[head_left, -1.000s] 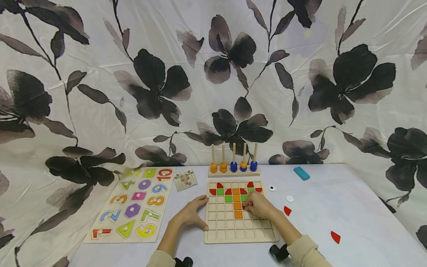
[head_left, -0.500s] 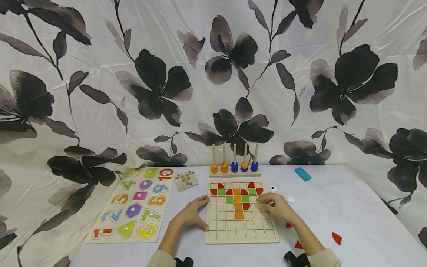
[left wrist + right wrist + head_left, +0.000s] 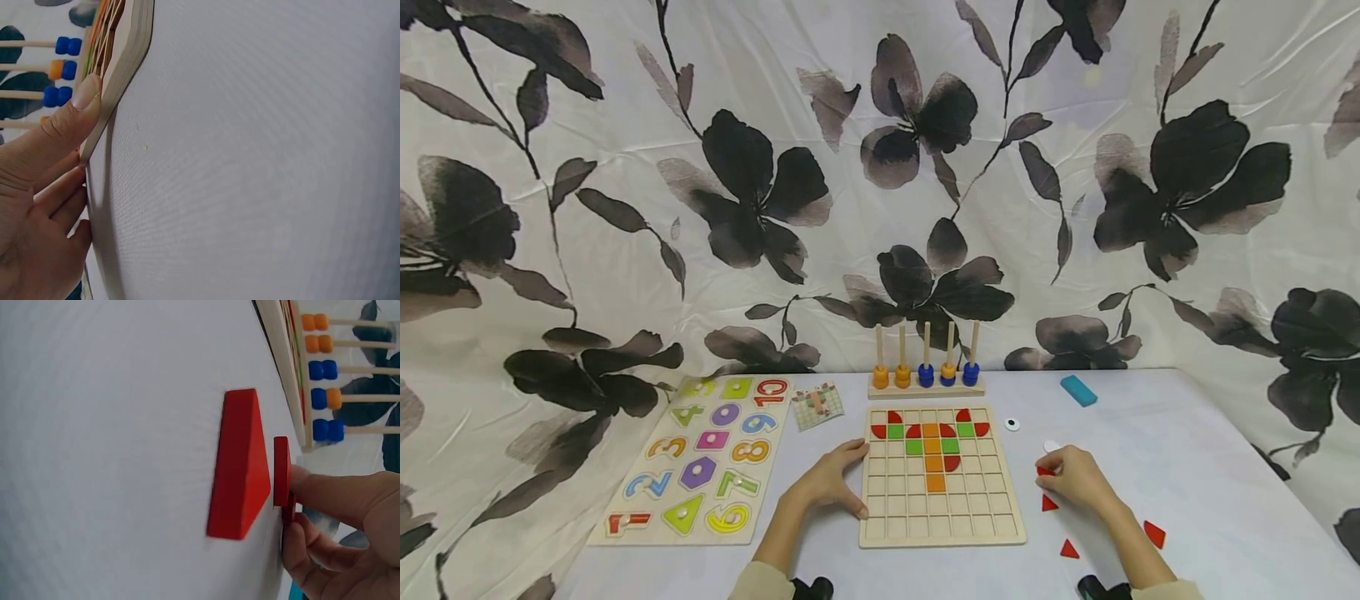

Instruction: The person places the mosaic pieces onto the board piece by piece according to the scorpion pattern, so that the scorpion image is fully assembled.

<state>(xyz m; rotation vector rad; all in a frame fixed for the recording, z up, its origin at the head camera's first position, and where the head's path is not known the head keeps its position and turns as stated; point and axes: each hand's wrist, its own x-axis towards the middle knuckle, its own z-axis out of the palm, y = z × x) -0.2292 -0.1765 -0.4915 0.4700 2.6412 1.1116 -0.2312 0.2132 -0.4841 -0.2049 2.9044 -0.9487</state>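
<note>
A wooden grid board (image 3: pixel 899 527) lies at the middle of the table, with red quarter-circles, green squares (image 3: pixel 913 447) and orange squares (image 3: pixel 936 482) set in its upper cells. My left hand (image 3: pixel 832 481) rests along its left edge; thumb (image 3: pixel 87 92) and fingers touch the rim in the left wrist view. Right of the board, my right hand (image 3: pixel 1075 477) pinches a red quarter-circle piece (image 3: pixel 1045 472) close over the table. Near that hand lie two red triangles, one (image 3: pixel 1048 502) just below it and one (image 3: pixel 1070 549) nearer the front. The near triangle (image 3: pixel 240 465) looms large in the right wrist view.
Another red piece (image 3: pixel 1154 534) lies farther right. White discs (image 3: pixel 1012 424) and a teal block (image 3: pixel 1078 390) lie behind. A bead abacus (image 3: pixel 927 389) stands behind the board, a small pattern card (image 3: pixel 817 405) beside it. A number puzzle (image 3: pixel 692 467) covers the left.
The right hand has left the board, where a red quarter-circle now sits beside the orange column, and moved right to a red piece on the table. The left hand stays at the board's edge.
</note>
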